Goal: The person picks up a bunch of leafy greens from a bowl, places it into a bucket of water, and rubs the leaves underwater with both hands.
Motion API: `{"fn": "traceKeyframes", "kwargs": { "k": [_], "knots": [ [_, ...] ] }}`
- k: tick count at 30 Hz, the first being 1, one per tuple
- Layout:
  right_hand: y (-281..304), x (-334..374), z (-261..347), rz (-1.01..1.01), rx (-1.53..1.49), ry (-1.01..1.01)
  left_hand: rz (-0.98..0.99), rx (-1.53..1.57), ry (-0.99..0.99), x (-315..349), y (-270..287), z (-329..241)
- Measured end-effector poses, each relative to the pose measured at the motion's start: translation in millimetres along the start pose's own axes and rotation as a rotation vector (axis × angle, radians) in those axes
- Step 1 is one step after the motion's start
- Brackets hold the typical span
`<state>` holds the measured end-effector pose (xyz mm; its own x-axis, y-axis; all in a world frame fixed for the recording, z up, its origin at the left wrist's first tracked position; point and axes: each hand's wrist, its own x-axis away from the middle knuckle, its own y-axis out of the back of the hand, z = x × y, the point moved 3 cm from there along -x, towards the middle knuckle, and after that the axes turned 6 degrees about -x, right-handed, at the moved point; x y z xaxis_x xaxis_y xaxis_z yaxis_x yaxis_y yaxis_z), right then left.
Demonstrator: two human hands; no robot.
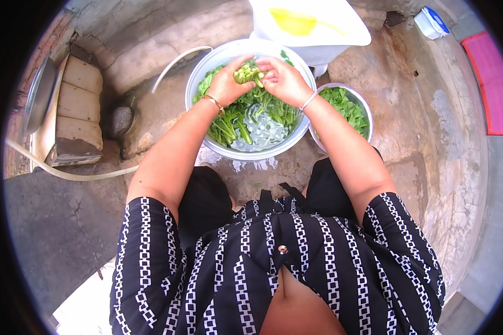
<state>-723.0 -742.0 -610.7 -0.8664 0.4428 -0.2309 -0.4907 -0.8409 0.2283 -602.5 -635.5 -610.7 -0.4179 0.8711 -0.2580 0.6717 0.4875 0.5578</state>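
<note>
My left hand [229,84] curls round a bunch of leafy greens [248,74], its pale cut stems toward me. At the bunch's other side, my right hand [285,82] closes its fingers on the stem ends. Both hands are over the far part of a large pale basin [252,154]. Water [262,129] shows in the basin's near part, with more wet greens [223,127] floating along the left and right sides. Beside it on the right, partly behind my right forearm, stands a smaller bowl [368,109] full of loose green leaves [346,110].
Behind the basin stands a white container [341,28] with something yellow [293,21] on it. A pale hose [84,177] runs along the left, near stacked blocks [79,106] and a round metal pan [39,95]. A blue-lidded tub [430,23] and a pink mat [494,84] lie far right.
</note>
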Motion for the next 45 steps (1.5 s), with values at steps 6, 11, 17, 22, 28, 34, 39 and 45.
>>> {"fn": "traceKeyframes", "kwargs": {
  "k": [6,11,17,22,28,34,39,45],
  "knots": [
    [7.8,-8.0,11.7,0.081,-0.387,-0.15,0.09,0.116,0.103,-5.0,8.3,3.4],
    [15.3,-10.5,39.4,0.03,-0.271,0.014,0.1,0.187,0.046,-10.5,22.4,-23.1],
    [27.2,-13.0,54.4,0.054,-0.426,-0.029,0.105,0.128,-0.049,-13.0,37.3,-68.5],
    [33.0,-10.0,48.4,0.108,-0.315,-0.043,0.116,0.188,0.124,-15.0,31.4,-44.1],
    [-8.4,30.9,43.8,0.222,0.806,0.288,-0.13,0.293,0.215,-18.6,46.2,3.1],
    [-28.4,20.8,25.0,0.012,1.008,0.299,-0.229,0.623,0.328,-21.9,47.4,6.4],
    [-16.0,7.7,21.1,0.004,0.516,0.261,-0.242,0.644,0.37,-18.2,53.5,10.1],
    [16.4,-8.2,46.1,-0.234,0.148,0.114,-0.195,0.458,0.268,-17.8,51.3,3.3]
  ]
}}
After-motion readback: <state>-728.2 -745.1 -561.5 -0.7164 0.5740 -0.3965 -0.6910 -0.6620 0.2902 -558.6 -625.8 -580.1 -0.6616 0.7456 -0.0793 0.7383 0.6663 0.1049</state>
